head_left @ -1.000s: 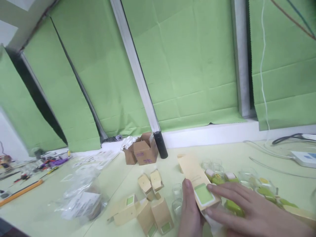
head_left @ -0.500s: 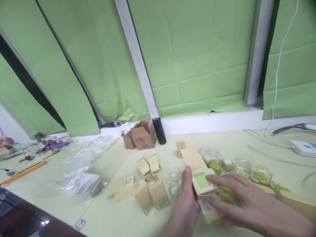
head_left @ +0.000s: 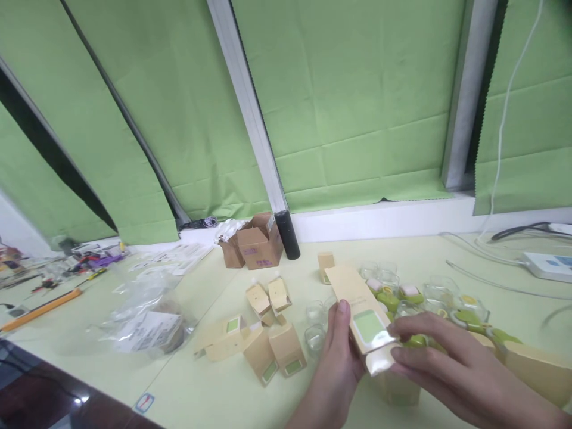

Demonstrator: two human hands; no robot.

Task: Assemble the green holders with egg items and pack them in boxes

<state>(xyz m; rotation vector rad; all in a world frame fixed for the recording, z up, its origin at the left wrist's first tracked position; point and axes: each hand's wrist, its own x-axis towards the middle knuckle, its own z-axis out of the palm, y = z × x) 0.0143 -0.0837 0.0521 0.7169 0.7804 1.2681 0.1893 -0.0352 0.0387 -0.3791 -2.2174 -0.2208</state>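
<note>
My left hand (head_left: 336, 351) grips the near end of a flattened tan carton (head_left: 353, 298) with a green label; its thumb lies along the carton's left edge. My right hand (head_left: 440, 360) rests its fingers on the carton's open white end flap, fingers close together. Several small green-and-clear items (head_left: 415, 301) lie on the table just behind and to the right of the carton. A tan box (head_left: 536, 369) lies under my right wrist.
Several small tan cartons (head_left: 268, 348) lie left of my hands on the pale table (head_left: 214, 393). Brown cardboard boxes (head_left: 254, 245) and a black cylinder (head_left: 287, 235) stand at the back. A plastic bag (head_left: 143, 322) lies left. Tools (head_left: 58, 280) sit far left, cables and a white device (head_left: 547, 265) far right.
The view dropped and steadied. My right fingers slid from the carton's green label down to its white end flap, which now sticks out. The left hand kept its grip.
</note>
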